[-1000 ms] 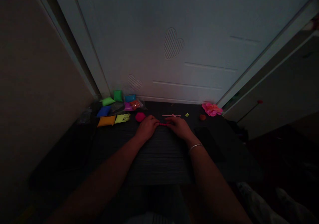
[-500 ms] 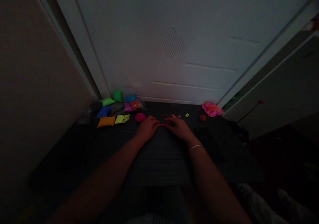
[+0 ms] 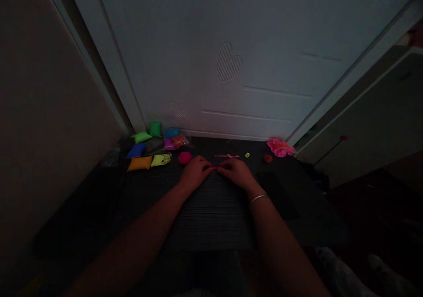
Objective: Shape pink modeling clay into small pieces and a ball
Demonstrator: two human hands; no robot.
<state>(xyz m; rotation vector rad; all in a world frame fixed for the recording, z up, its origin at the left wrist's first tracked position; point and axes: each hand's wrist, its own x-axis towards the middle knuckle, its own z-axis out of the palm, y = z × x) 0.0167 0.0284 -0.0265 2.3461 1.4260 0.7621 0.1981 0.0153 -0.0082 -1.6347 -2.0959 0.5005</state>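
Observation:
A thin strip of pink modelling clay (image 3: 214, 168) lies low over the dark table, its ends between the fingertips of both hands. My left hand (image 3: 195, 172) pinches the left end. The right end is pinched by my right hand (image 3: 237, 172), which has a bracelet at the wrist. Just beyond my left hand sits a rounded lump of pink clay (image 3: 185, 157). Thin pink modelling tools (image 3: 226, 156) lie behind the strip, close to my right fingers. Fingertips cover part of the strip, and the light is dim.
Packets of coloured clay, among them an orange packet (image 3: 139, 163) and a green packet (image 3: 155, 129), lie at the back left. Rightward are a small yellow-green piece (image 3: 247, 155), a reddish-brown lump (image 3: 268, 158) and a pink clay flower (image 3: 280, 147). A white panel (image 3: 185, 46) rises behind the table.
My hands have come slightly closer together, and less of the pink strip shows between them. The whole view has shifted a little.

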